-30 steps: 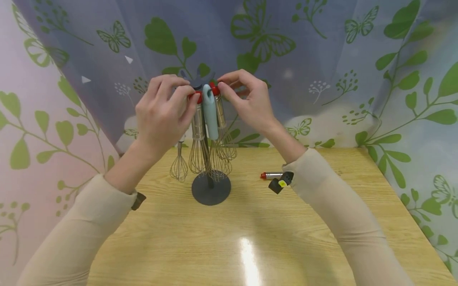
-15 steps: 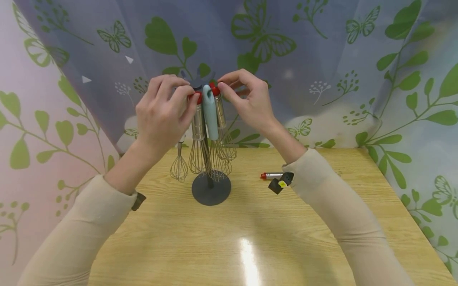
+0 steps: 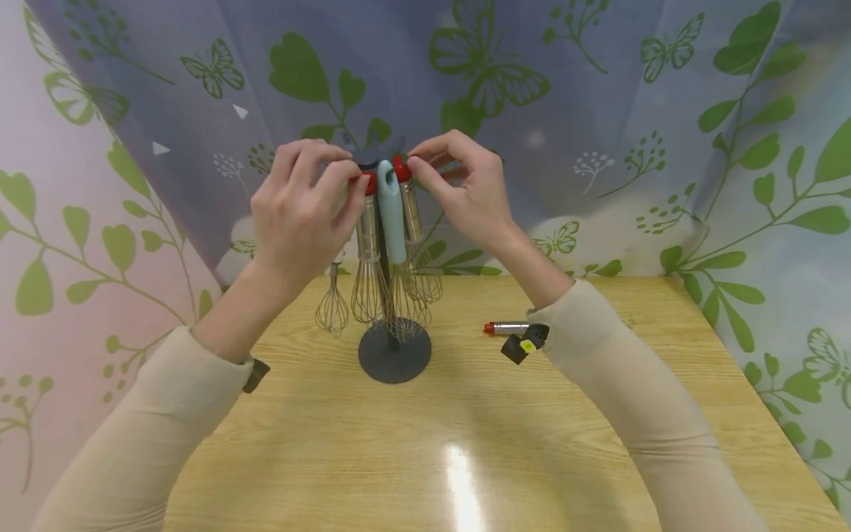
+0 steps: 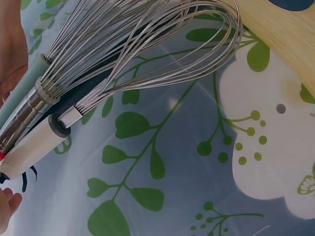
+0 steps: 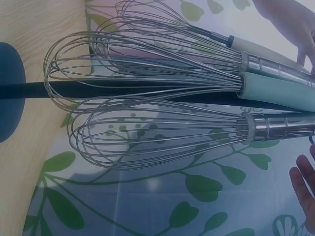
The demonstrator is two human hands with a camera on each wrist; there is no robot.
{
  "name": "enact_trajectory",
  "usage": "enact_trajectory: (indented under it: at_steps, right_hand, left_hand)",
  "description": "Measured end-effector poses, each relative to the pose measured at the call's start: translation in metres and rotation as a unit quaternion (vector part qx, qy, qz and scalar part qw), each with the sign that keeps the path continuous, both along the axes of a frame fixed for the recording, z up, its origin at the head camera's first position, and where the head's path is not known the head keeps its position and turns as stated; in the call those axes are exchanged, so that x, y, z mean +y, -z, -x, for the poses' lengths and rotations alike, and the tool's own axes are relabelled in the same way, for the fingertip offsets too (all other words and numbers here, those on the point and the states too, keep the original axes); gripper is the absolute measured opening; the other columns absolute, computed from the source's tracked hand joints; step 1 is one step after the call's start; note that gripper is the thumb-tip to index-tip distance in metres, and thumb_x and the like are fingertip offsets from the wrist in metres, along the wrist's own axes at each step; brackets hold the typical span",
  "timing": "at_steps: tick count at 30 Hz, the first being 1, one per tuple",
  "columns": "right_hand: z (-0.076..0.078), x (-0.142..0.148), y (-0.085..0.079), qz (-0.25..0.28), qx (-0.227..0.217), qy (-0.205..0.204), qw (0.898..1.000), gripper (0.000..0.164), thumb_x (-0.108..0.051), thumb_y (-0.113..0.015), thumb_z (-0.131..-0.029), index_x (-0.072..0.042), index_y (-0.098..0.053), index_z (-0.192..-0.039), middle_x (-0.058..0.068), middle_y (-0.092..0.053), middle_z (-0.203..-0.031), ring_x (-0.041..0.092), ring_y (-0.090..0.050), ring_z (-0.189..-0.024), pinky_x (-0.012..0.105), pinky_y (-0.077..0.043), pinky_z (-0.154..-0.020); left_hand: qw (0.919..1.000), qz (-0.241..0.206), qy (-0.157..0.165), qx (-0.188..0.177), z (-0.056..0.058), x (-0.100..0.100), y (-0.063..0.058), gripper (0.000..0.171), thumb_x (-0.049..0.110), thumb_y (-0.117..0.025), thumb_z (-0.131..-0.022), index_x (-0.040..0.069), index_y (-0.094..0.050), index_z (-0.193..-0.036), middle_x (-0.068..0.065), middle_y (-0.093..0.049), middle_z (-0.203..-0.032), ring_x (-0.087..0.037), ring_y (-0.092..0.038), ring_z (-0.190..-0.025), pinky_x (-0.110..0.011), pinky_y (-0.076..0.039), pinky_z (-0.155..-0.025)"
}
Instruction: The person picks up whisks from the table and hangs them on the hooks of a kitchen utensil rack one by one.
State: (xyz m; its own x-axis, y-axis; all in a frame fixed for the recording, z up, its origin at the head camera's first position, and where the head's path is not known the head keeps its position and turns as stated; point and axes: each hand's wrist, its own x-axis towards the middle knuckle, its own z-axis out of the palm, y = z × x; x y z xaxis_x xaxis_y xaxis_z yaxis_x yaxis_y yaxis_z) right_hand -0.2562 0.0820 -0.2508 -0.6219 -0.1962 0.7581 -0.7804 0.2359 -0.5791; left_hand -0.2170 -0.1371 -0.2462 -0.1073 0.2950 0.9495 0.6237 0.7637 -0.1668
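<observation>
A dark whisk stand (image 3: 395,360) with a round base stands on the table, whisks hanging from its top. My left hand (image 3: 299,196) pinches the red end of a steel-handled whisk (image 3: 368,229) on the left. My right hand (image 3: 472,188) pinches the red end of another steel-handled whisk (image 3: 412,214) on the right. Between them hangs a whisk with a pale teal handle (image 3: 392,222). A smaller whisk (image 4: 37,147) with an off-white handle hangs at the far left, its handle mostly behind my left hand in the head view. The hooks are partly covered by my fingers.
A red-tipped steel handle (image 3: 507,328) lies on the wooden table (image 3: 372,451) right of the stand, its other end hidden by my right wrist camera (image 3: 525,344). A leaf-and-butterfly patterned curtain (image 3: 565,89) rises directly behind the stand.
The stand and its hanging whisks have shifted very slightly to the right, and my right hand with them. My left hand has stayed in place.
</observation>
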Motion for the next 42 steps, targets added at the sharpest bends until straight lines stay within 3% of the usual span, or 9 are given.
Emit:
enact_trajectory:
  at_steps: [9, 24, 34, 38, 42]
  right_hand:
    - [-0.004, 0.001, 0.000, -0.002, 0.013, 0.003, 1.000, 0.015, -0.012, -0.072, -0.099, 0.000, -0.075, -0.107, 0.015, -0.074, -0.103, 0.008, -0.067, -0.084, 0.023, -0.059, -0.073]
    - [-0.011, 0.001, 0.002, 0.013, 0.032, 0.021, 0.999, 0.014, -0.010, -0.072, -0.098, 0.001, -0.075, -0.105, 0.016, -0.075, -0.102, 0.025, -0.071, -0.087, 0.023, -0.060, -0.075]
    - [-0.016, 0.000, 0.005, 0.028, 0.049, 0.021, 0.998, 0.013, -0.009, -0.072, -0.098, 0.002, -0.075, -0.104, 0.017, -0.075, -0.101, 0.026, -0.071, -0.083, 0.030, -0.062, -0.074]
    - [-0.018, 0.000, 0.005, 0.028, 0.056, 0.020, 0.998, 0.012, -0.008, -0.073, -0.098, 0.002, -0.075, -0.102, 0.018, -0.074, -0.100, 0.030, -0.071, -0.082, 0.026, -0.062, -0.073]
    - [-0.019, 0.001, 0.005, 0.027, 0.068, 0.020, 0.997, 0.011, -0.007, -0.073, -0.097, 0.002, -0.076, -0.101, 0.018, -0.074, -0.098, 0.025, -0.071, -0.082, 0.026, -0.062, -0.073]
  left_hand:
    - [1.0000, -0.002, -0.002, 0.004, -0.001, -0.001, 0.000, 0.014, 0.012, -0.067, -0.100, 0.002, -0.070, -0.091, -0.015, -0.074, -0.101, -0.037, -0.066, -0.097, -0.047, -0.063, -0.073]
    - [1.0000, 0.001, -0.005, 0.003, -0.002, -0.001, -0.001, 0.015, 0.014, -0.065, -0.101, 0.002, -0.070, -0.092, -0.015, -0.074, -0.100, -0.037, -0.067, -0.097, -0.047, -0.063, -0.074]
    - [0.9999, 0.007, -0.007, 0.012, -0.001, -0.001, -0.002, 0.014, 0.012, -0.067, -0.100, 0.003, -0.070, -0.090, -0.015, -0.074, -0.099, -0.037, -0.067, -0.096, -0.047, -0.063, -0.075]
    - [0.9999, 0.004, -0.008, 0.012, -0.001, -0.001, -0.001, 0.013, 0.012, -0.068, -0.099, 0.003, -0.070, -0.089, -0.014, -0.075, -0.098, -0.037, -0.068, -0.095, -0.047, -0.063, -0.075]
    - [0.9999, 0.002, -0.006, 0.010, -0.001, -0.002, -0.001, 0.014, 0.013, -0.068, -0.099, 0.003, -0.070, -0.089, -0.014, -0.075, -0.098, -0.037, -0.067, -0.095, -0.047, -0.063, -0.076]
